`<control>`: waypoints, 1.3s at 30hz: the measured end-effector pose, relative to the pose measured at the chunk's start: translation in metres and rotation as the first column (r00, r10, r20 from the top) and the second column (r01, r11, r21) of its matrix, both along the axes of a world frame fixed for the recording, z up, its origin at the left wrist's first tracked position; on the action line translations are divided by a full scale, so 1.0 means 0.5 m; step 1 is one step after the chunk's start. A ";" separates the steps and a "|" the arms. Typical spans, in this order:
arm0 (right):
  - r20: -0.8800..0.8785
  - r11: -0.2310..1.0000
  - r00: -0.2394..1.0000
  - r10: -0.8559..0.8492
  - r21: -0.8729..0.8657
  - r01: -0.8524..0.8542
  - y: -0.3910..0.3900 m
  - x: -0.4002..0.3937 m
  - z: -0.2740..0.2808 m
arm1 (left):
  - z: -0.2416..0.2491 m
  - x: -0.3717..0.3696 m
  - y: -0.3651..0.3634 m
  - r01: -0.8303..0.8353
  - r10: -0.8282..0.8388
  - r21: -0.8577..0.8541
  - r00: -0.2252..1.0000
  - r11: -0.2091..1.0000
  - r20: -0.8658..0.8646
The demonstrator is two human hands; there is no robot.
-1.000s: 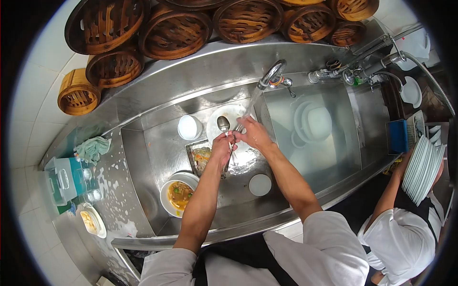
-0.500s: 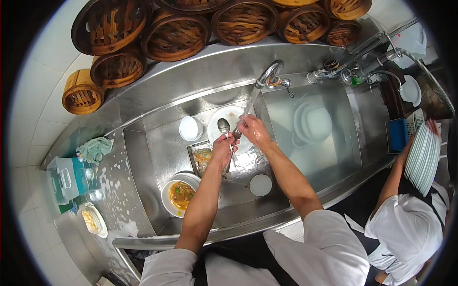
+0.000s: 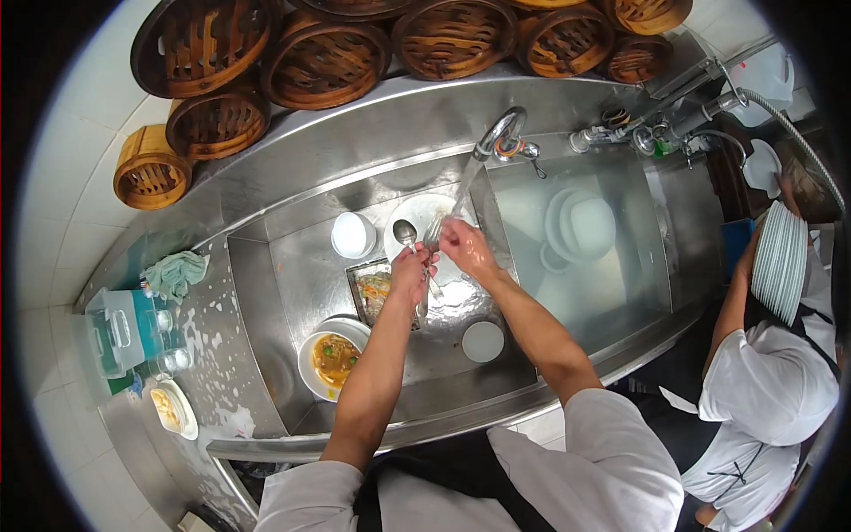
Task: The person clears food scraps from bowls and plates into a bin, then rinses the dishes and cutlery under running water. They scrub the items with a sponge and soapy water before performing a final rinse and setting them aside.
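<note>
**Spoons under the running tap**

We hold a bunch of spoons (image 3: 417, 257) over the sink (image 3: 292, 293). Our left hand (image 3: 410, 273) has its fingers curled tight around the handles, with one spoon bowl sticking up above the fingertips. Our right hand (image 3: 467, 251) pinches the upper ends, right where water falls from the tap (image 3: 496, 137).

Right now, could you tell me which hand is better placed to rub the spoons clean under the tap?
Right hand: it sits in the water stream, apparently free, while the left hand grips the spoons.
</note>
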State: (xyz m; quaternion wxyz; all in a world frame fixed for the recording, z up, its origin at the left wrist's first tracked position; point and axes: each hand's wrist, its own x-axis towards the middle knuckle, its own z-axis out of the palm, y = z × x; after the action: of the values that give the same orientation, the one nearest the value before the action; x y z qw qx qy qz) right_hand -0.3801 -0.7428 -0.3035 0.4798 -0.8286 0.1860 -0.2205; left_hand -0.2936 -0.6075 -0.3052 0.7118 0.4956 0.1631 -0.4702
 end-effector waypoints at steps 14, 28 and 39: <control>-0.089 0.981 0.986 0.144 -0.121 -0.154 -0.013 0.011 -0.027 | 0.007 0.024 0.021 0.086 -0.093 0.096 0.993 0.992 0.070; 0.119 -0.179 0.986 -0.113 0.974 -0.138 0.020 0.040 0.010 | 0.036 0.006 0.024 0.237 -0.249 0.076 0.907 0.968 0.340; -0.283 0.047 0.874 -0.396 0.944 0.327 0.009 0.051 -0.075 | -0.046 -0.009 -0.054 0.362 -0.330 0.062 0.751 0.930 0.572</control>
State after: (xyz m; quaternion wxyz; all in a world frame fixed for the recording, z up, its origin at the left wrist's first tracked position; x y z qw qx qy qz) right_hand -0.3544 -0.7384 -0.3412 0.8301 -0.2381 0.4704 -0.1818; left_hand -0.2982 -0.6347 -0.3284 0.6408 0.6165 -0.1656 -0.4266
